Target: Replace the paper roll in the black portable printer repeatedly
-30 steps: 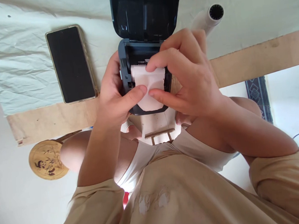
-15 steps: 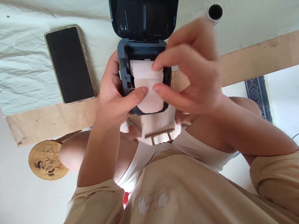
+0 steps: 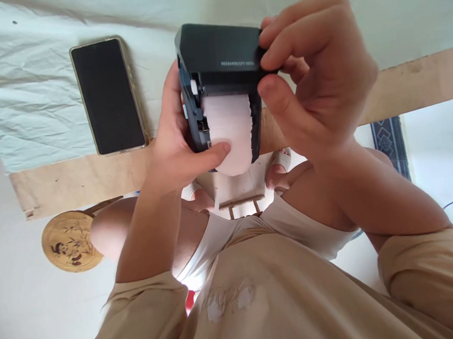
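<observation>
A small dark label printer sits at the table's near edge with its lid swung partly down over a white paper roll. My left hand grips the printer's left side, thumb pressed on the loose end of the paper. My right hand pinches the lid's right corner between fingers and thumb. The paper's end hangs out over the printer's front lip.
A black phone lies face up on the pale cloth to the left. The table's bare wooden edge runs across. A round wooden disc lies on the floor at lower left. My knees and beige shirt fill the bottom.
My right hand left the paper roll, moved up to the lid and swung it down from fully upright to partly over the roll. My left thumb stayed on the paper.
</observation>
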Demonstrator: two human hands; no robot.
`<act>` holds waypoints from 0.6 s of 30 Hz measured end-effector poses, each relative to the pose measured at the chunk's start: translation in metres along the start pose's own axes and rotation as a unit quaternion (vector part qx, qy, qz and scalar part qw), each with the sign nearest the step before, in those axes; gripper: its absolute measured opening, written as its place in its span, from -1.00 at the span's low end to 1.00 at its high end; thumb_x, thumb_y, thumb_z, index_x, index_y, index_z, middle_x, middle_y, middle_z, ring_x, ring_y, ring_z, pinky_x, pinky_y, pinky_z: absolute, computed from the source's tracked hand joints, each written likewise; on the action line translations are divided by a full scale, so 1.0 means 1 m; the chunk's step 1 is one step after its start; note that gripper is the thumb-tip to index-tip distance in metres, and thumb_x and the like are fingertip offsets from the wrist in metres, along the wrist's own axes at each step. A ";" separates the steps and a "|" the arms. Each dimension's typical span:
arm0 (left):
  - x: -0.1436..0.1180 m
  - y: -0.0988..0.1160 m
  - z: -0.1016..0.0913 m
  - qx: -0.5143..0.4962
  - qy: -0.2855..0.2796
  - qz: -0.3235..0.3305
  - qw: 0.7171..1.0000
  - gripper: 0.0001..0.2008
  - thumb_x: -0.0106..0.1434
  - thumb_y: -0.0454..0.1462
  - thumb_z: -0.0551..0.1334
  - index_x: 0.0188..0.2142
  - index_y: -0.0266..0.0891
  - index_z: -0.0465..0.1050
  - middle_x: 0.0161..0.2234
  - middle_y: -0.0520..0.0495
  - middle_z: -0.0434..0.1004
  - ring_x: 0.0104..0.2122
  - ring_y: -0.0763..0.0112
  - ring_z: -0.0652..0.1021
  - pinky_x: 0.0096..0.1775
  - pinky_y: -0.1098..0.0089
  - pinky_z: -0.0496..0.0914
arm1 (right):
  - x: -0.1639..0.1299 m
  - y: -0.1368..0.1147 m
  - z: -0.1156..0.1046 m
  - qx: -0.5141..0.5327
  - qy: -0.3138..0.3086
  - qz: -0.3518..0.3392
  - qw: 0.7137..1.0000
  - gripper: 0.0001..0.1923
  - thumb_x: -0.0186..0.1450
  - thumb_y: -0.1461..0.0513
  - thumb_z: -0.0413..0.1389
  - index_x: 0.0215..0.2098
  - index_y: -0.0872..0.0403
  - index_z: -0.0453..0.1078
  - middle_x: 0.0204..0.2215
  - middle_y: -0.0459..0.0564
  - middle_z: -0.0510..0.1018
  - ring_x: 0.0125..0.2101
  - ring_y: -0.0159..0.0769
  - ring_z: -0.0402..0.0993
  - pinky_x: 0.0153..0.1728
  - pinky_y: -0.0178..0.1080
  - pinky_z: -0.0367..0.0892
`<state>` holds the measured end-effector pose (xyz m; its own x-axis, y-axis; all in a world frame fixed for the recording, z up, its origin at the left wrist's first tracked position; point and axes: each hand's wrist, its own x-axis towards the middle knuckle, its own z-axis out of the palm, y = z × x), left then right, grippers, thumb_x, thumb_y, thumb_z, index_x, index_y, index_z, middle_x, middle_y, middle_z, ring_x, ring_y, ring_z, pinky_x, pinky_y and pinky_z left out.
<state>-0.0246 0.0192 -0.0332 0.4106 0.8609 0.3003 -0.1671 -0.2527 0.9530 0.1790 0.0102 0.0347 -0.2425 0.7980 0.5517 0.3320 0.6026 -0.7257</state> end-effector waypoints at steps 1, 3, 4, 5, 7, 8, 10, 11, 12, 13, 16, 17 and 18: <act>-0.001 0.001 0.001 -0.014 0.031 -0.018 0.999 -0.06 -0.22 -0.28 0.49 0.16 0.00 0.15 0.07 -0.02 0.34 0.14 0.09 0.43 0.17 0.00 0.37 | 0.000 0.003 0.001 0.002 -0.012 -0.005 1.000 -0.91 0.31 0.22 0.04 -0.29 0.05 0.35 -0.24 -0.05 0.45 -0.03 -0.37 0.36 0.00 -0.23 0.41; -0.002 0.005 0.005 -0.037 0.051 -0.036 0.997 -0.17 -0.15 -0.32 0.45 0.13 -0.02 0.19 0.04 -0.05 0.36 0.12 0.08 0.45 0.11 0.00 0.42 | 0.000 0.011 0.002 0.006 -0.020 -0.026 0.999 -0.93 0.25 0.27 0.09 -0.32 0.10 0.39 -0.21 -0.01 0.46 -0.04 -0.37 0.37 0.11 -0.17 0.38; -0.002 0.007 0.008 -0.043 0.061 -0.043 0.996 -0.19 -0.13 -0.33 0.44 0.12 -0.03 0.20 0.03 -0.05 0.36 0.11 0.08 0.45 0.10 -0.01 0.43 | -0.001 0.015 0.003 0.000 -0.018 -0.045 0.999 -0.94 0.21 0.29 0.11 -0.34 0.12 0.40 -0.20 0.00 0.46 -0.06 -0.38 0.37 0.17 -0.13 0.35; -0.002 0.010 0.010 -0.048 0.064 -0.049 0.996 -0.20 -0.12 -0.33 0.44 0.11 -0.04 0.19 0.02 -0.05 0.37 0.11 0.07 0.44 0.11 -0.02 0.43 | -0.002 0.018 0.003 -0.010 -0.024 -0.062 0.998 -0.95 0.18 0.32 0.12 -0.36 0.13 0.41 -0.19 -0.01 0.45 -0.07 -0.40 0.38 0.21 -0.09 0.32; -0.001 0.014 0.013 -0.058 0.069 -0.058 0.994 -0.20 -0.12 -0.31 0.44 0.12 -0.05 0.18 0.01 -0.05 0.37 0.13 0.07 0.43 0.14 -0.06 0.41 | -0.003 0.022 0.004 -0.031 -0.043 -0.076 0.996 -0.93 0.17 0.33 0.11 -0.36 0.11 0.41 -0.17 -0.04 0.44 -0.07 -0.41 0.38 0.22 -0.07 0.31; -0.001 0.016 0.014 -0.061 0.068 -0.060 0.994 -0.20 -0.11 -0.30 0.44 0.11 -0.05 0.18 0.00 -0.05 0.37 0.13 0.07 0.42 0.15 -0.07 0.40 | -0.004 0.022 0.004 -0.040 -0.052 -0.071 0.995 -0.92 0.18 0.33 0.09 -0.36 0.09 0.41 -0.15 -0.05 0.43 -0.06 -0.41 0.38 0.22 -0.08 0.31; 0.000 0.018 0.015 -0.064 0.064 -0.062 0.994 -0.22 -0.10 -0.30 0.43 0.11 -0.05 0.17 0.00 -0.05 0.37 0.13 0.10 0.42 0.16 -0.06 0.39 | -0.005 0.022 0.003 -0.048 -0.063 -0.061 0.995 -0.92 0.20 0.31 0.08 -0.34 0.06 0.41 -0.14 -0.06 0.42 -0.03 -0.39 0.37 0.23 -0.09 0.31; 0.000 0.019 0.015 -0.063 0.061 -0.064 0.994 -0.23 -0.09 -0.30 0.42 0.10 -0.05 0.17 0.01 -0.04 0.37 0.12 0.11 0.43 0.15 -0.05 0.40 | -0.005 0.021 0.003 -0.047 -0.065 -0.063 0.995 -0.93 0.20 0.30 0.09 -0.35 0.06 0.41 -0.15 -0.06 0.42 -0.04 -0.38 0.37 0.23 -0.09 0.31; 0.000 0.020 0.015 -0.062 0.059 -0.066 0.994 -0.24 -0.09 -0.31 0.42 0.10 -0.04 0.17 0.01 -0.04 0.37 0.11 0.13 0.44 0.15 -0.04 0.41 | -0.005 0.020 0.003 -0.047 -0.068 -0.059 0.995 -0.93 0.20 0.29 0.09 -0.36 0.06 0.41 -0.15 -0.05 0.41 -0.04 -0.37 0.37 0.23 -0.09 0.30; 0.000 0.020 0.016 -0.063 0.059 -0.067 0.994 -0.24 -0.09 -0.32 0.42 0.10 -0.03 0.18 0.02 -0.03 0.37 0.11 0.13 0.44 0.14 -0.03 0.42 | -0.005 0.019 0.003 -0.047 -0.073 -0.053 0.995 -0.93 0.21 0.28 0.08 -0.36 0.06 0.42 -0.15 -0.04 0.41 -0.04 -0.36 0.37 0.23 -0.08 0.30; 0.000 0.019 0.015 -0.070 0.065 -0.065 0.993 -0.25 -0.11 -0.32 0.41 0.08 -0.02 0.20 0.03 -0.05 0.37 0.10 0.11 0.45 0.15 -0.03 0.40 | -0.005 0.015 0.003 -0.040 -0.076 -0.026 0.996 -0.89 0.25 0.24 0.06 -0.30 0.03 0.42 -0.11 -0.01 0.39 0.01 -0.33 0.34 0.24 -0.10 0.29; 0.000 0.017 0.014 -0.070 0.069 -0.065 0.993 -0.26 -0.11 -0.32 0.41 0.08 -0.01 0.21 0.04 -0.06 0.37 0.10 0.11 0.46 0.14 -0.03 0.40 | -0.006 0.014 0.003 -0.033 -0.074 -0.006 0.997 -0.86 0.26 0.22 0.06 -0.23 0.02 0.42 -0.07 0.00 0.38 0.06 -0.32 0.31 0.22 -0.13 0.31; 0.001 0.014 0.013 -0.069 0.063 -0.059 0.994 -0.25 -0.11 -0.32 0.42 0.08 -0.01 0.20 0.05 -0.06 0.36 0.09 0.10 0.46 0.13 -0.03 0.41 | -0.006 0.014 0.004 -0.020 -0.072 0.021 0.997 -0.81 0.27 0.20 0.06 -0.15 0.01 0.39 -0.01 0.01 0.34 0.11 -0.30 0.27 0.19 -0.17 0.34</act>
<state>-0.0155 0.0104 -0.0187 0.3205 0.9318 0.1704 -0.2485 -0.0909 0.9644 0.1814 0.0137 0.0201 -0.3553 0.8170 0.4543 0.3809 0.5703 -0.7278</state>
